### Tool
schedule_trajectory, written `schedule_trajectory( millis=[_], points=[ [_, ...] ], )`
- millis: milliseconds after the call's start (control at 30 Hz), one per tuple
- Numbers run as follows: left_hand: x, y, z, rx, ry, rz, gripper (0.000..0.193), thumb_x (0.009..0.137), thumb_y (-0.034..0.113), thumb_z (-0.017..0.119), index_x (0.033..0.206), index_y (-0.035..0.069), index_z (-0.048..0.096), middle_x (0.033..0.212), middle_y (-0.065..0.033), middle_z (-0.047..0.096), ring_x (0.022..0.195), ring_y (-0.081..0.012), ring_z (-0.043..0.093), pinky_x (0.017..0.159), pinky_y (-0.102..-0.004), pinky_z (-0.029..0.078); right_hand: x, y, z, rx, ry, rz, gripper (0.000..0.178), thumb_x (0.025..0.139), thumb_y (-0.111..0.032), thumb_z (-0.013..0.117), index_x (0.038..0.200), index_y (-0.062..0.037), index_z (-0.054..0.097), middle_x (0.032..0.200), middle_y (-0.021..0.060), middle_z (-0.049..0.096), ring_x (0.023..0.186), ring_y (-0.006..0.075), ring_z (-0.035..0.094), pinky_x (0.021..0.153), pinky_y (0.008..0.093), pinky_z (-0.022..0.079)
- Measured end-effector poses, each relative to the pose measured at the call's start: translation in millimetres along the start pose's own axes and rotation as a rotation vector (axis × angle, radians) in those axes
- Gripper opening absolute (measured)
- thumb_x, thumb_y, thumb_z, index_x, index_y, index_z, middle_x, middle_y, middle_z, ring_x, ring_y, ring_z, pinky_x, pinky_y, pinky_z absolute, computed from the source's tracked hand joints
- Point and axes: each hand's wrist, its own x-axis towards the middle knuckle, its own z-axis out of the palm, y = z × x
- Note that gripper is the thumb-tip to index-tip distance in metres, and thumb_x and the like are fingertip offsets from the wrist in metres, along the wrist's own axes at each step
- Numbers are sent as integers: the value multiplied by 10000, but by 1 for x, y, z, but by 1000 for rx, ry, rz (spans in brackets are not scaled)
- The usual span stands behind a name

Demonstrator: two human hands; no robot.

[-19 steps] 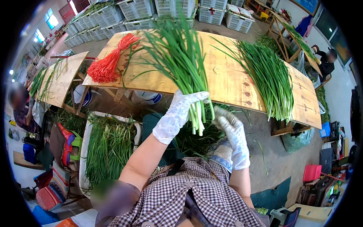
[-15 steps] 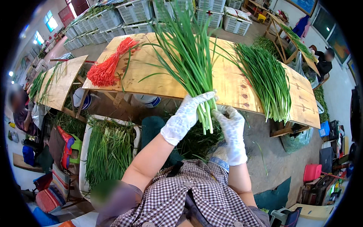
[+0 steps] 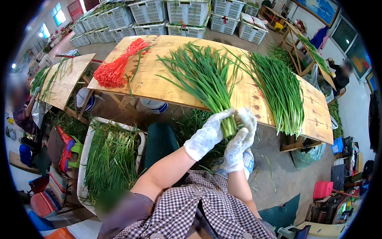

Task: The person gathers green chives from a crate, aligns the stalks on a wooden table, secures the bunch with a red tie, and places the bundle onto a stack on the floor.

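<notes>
A bunch of garlic chives [image 3: 205,75] lies with its leaves fanned over the wooden table [image 3: 167,93], its pale stem ends sticking out past the near edge. My left hand [image 3: 213,129], in a white glove, is wrapped round the stems from the left. On the right side of the same stems, my gloved right hand [image 3: 242,133] is raised with its palm toward the bunch, touching the stem ends. A larger pile of chives [image 3: 278,93] rests to the right on the table. Farther left sits a bundle of red ties [image 3: 115,69].
A white tub [image 3: 84,171] full of loose chives stands at lower left. White plastic crates [image 3: 187,14] are stacked behind the table. A bucket [image 3: 155,105] sits under it. One person [image 3: 24,99] is at the far left, another [image 3: 341,75] at the far right.
The chives have come down from upright, so their leaves now rest on the table. Both hands have shifted a little, and the right hand has turned up against the stem ends.
</notes>
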Motion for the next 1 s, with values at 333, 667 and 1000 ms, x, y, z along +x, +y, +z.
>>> schedule_trajectory(
  millis=[333,667,1000],
  points=[
    [-12,0,-36,77,209,165,311,968,330,500,1128,79,591,1012,-100,655,916,-228,621,838,-390,511,2,-3,0,-1003,-904,-52,207,809,-278,625,733,-98,694,767,82,659,706,246,633,622,367,499],
    [-8,26,-27,43,116,-58,206,869,101,642,1055,15,618,946,-100,652,900,-226,644,785,-343,551,5,-41,-30,-493,-292,-113,257,834,-204,668,1061,-88,636,966,85,628,931,292,597,889,429,453],
    [5,-18,-70,91,-74,-2,211,950,122,465,1138,48,527,993,-53,590,822,-116,576,717,-258,513,-6,-7,17,-254,-269,-70,402,843,-155,678,1213,-36,576,1123,140,593,970,235,580,877,343,483]
  ],
)
